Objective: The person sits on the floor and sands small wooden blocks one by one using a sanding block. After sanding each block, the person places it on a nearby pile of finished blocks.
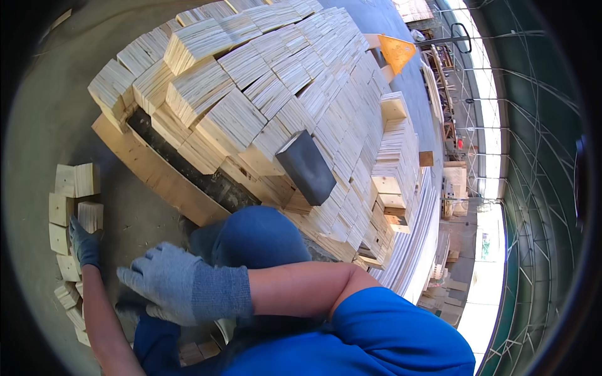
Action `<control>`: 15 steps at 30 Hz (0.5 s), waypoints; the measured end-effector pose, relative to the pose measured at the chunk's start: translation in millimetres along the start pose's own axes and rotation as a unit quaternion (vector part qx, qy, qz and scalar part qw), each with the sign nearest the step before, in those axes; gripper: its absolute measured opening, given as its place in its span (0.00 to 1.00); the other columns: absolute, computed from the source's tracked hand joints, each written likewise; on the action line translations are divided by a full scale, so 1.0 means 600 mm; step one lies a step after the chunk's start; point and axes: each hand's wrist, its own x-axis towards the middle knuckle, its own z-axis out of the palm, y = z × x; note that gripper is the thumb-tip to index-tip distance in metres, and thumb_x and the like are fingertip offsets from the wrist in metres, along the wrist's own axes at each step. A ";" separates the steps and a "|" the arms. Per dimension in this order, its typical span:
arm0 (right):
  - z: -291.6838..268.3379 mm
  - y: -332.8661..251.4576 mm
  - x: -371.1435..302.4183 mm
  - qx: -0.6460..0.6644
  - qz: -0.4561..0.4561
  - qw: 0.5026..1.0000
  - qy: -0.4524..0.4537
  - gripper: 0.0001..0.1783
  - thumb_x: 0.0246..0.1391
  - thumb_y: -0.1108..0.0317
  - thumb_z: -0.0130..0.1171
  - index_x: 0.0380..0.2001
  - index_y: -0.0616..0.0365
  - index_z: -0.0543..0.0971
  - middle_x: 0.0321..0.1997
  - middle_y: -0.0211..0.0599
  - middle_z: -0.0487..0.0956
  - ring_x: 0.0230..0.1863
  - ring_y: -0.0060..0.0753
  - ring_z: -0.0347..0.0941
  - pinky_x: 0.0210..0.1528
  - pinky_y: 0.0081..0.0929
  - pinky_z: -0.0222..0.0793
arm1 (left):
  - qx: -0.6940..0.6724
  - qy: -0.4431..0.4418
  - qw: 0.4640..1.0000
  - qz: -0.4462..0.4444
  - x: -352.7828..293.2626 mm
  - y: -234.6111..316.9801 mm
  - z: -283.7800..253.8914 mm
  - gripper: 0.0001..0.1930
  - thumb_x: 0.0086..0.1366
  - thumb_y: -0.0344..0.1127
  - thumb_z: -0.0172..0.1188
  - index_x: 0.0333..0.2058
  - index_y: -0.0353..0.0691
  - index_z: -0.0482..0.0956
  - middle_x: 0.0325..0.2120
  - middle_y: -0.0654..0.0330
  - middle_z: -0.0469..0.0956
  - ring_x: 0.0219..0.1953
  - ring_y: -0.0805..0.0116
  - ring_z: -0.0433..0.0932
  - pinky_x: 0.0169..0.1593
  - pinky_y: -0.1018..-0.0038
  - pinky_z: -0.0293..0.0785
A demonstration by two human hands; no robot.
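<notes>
My left hand (pixel 85 243), in a grey-blue knit glove, reaches down at the far left. Its fingers and thumb close around the lower end of a small stack of thin wooden pieces (pixel 91 214), beside a row of pale wooden blocks (pixel 61 208) on the floor. My right hand (pixel 172 282), gloved the same way, hangs in front of my body with its fingers stretched out and nothing in it. A large heap of stacked wooden pieces (pixel 241 125) rises ahead. On top of it rests a dark rectangular block (pixel 307 168).
A curved-looking wooden board (pixel 160 178) edges the heap's near side. My bent knee (pixel 260 235) is close to it. An orange triangular part (pixel 397 54) with a handle stands beyond. Long pale boards (pixel 420 235) lie to the right, near the green-walled metal framing (pixel 533 125).
</notes>
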 end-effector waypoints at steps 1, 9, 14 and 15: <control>0.003 0.002 -0.001 0.002 0.000 1.000 0.004 0.41 0.60 0.55 0.67 0.70 0.66 0.68 0.56 0.52 0.78 0.56 0.52 0.77 0.60 0.46 0.72 | -0.014 -0.017 1.000 -0.007 0.012 -0.013 0.010 0.61 0.48 0.43 0.81 0.77 0.41 0.52 0.71 0.37 0.64 0.70 0.35 0.67 0.71 0.52 0.68; 0.010 0.014 0.001 0.014 -0.006 1.000 0.016 0.41 0.60 0.54 0.67 0.70 0.65 0.68 0.56 0.51 0.79 0.56 0.51 0.78 0.61 0.46 0.72 | 0.041 -0.008 0.999 -0.013 0.006 -0.033 0.045 0.53 0.53 0.46 0.77 0.74 0.44 0.57 0.62 0.37 0.71 0.63 0.36 0.74 0.65 0.50 0.73; -0.007 0.000 -0.017 -0.002 0.004 1.000 0.018 0.41 0.61 0.54 0.66 0.70 0.64 0.68 0.57 0.52 0.79 0.57 0.53 0.77 0.62 0.47 0.71 | -0.067 -0.021 0.994 0.080 -0.046 -0.084 0.106 0.49 0.51 0.52 0.77 0.67 0.34 0.65 0.51 0.39 0.76 0.58 0.40 0.76 0.62 0.51 0.74; -0.009 0.001 -0.023 -0.005 0.015 1.000 0.025 0.41 0.61 0.53 0.66 0.70 0.64 0.68 0.57 0.53 0.79 0.58 0.54 0.77 0.62 0.47 0.71 | -0.162 -0.115 0.980 0.026 -0.058 -0.060 0.096 0.47 0.50 0.52 0.77 0.64 0.33 0.68 0.50 0.40 0.78 0.58 0.42 0.77 0.63 0.52 0.73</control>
